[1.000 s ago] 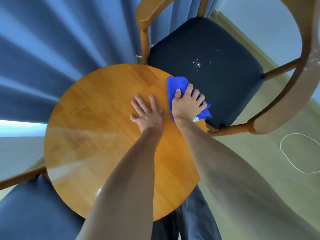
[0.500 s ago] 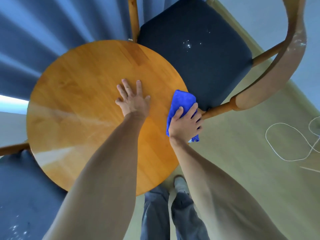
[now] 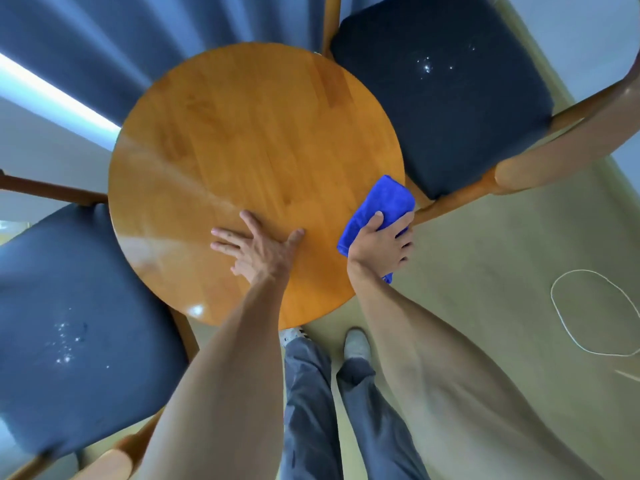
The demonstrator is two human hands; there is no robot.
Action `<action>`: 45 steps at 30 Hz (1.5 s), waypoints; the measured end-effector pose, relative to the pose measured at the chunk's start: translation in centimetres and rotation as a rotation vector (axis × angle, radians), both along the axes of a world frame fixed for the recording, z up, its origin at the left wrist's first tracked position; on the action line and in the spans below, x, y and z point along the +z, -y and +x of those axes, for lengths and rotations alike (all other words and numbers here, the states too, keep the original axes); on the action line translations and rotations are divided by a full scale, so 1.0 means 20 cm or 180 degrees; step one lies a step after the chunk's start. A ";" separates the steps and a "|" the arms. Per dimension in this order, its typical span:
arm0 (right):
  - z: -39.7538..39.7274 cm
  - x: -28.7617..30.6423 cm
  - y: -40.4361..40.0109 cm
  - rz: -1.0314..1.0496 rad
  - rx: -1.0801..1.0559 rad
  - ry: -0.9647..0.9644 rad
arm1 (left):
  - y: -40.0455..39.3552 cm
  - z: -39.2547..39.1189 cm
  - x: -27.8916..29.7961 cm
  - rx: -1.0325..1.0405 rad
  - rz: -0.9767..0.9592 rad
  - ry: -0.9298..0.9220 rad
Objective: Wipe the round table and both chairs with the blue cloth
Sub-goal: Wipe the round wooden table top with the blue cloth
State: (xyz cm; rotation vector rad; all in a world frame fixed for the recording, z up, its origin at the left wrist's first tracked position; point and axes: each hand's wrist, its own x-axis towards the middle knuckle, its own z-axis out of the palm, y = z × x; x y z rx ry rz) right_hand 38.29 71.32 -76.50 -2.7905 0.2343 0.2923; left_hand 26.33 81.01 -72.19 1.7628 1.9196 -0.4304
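The round wooden table (image 3: 242, 140) fills the middle of the view. My left hand (image 3: 258, 249) lies flat on its near part, fingers spread, holding nothing. My right hand (image 3: 381, 245) grips the folded blue cloth (image 3: 382, 202) at the table's right rim, with the cloth hanging partly over the edge. One chair with a dark blue seat (image 3: 440, 88) stands at the upper right, white specks on its cushion. The second chair (image 3: 65, 313) stands at the lower left, also with white specks.
Blue curtains (image 3: 86, 53) hang behind the table. A thin white cord (image 3: 554, 306) loops on the pale floor at the right. My legs in grey trousers (image 3: 311, 393) and my light shoes stand just below the table's near edge.
My right hand has slid the blue cloth along the right rim toward me. My left hand has shifted nearer the front edge. The view has swung left, so the second chair shows.
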 end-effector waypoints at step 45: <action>-0.89 0.05 0.05 -0.0217 0.2793 0.0316 | 0.36 -0.71 0.03 0.3499 0.0221 0.1971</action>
